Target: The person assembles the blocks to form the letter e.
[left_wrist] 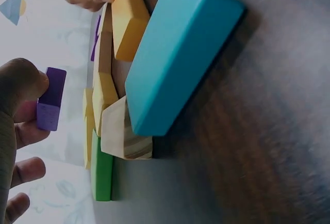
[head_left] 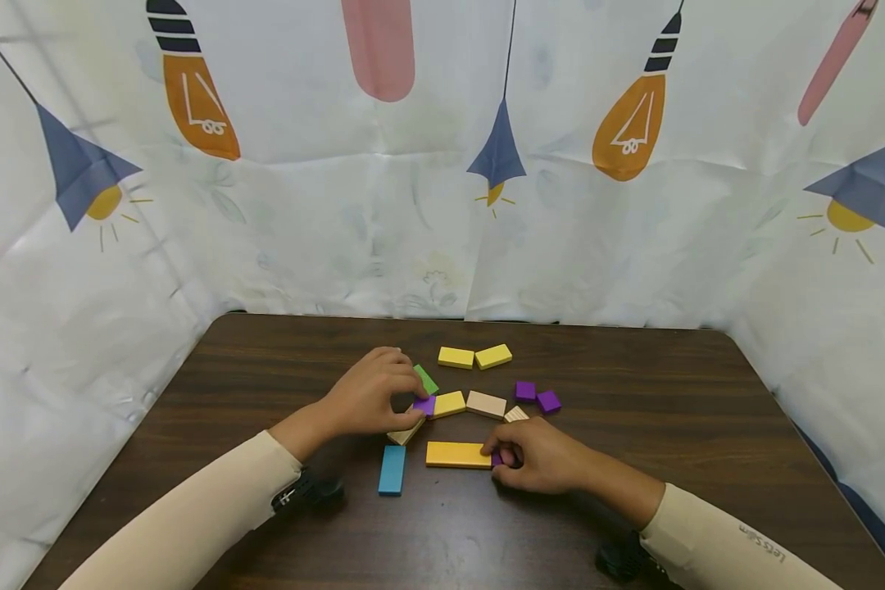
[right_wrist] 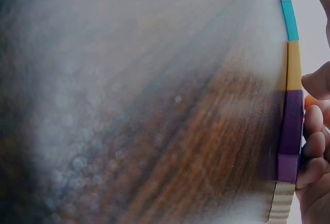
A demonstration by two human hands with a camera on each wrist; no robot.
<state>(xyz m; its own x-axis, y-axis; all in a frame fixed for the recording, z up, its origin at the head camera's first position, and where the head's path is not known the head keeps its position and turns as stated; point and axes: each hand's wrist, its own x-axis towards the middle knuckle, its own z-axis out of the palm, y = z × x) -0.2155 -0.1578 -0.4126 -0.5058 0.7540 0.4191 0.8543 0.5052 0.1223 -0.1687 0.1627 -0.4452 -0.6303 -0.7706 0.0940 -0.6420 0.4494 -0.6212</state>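
Note:
My left hand (head_left: pixel 374 395) pinches a small purple block (left_wrist: pixel 50 100) between thumb and fingers, and the left wrist view shows it raised off the table. Under and around it are a green block (head_left: pixel 427 378), a plain wooden block (head_left: pixel 406 432) and a yellow block (head_left: pixel 450 403). At the right end of a long orange block (head_left: pixel 457 455), my right hand (head_left: pixel 542 459) grips another purple block (head_left: pixel 496 460) with curled fingers that partly hide it. A blue block (head_left: pixel 392 471) lies left of the orange one.
A tan block (head_left: pixel 486 404) and a striped wooden block (head_left: pixel 516 415) continue the curved row. Behind lie two yellow blocks (head_left: pixel 456 357), and to the right two purple blocks (head_left: pixel 525 391). The dark wooden table (head_left: pixel 671 410) meets a printed curtain (head_left: pixel 428 229) at its back edge.

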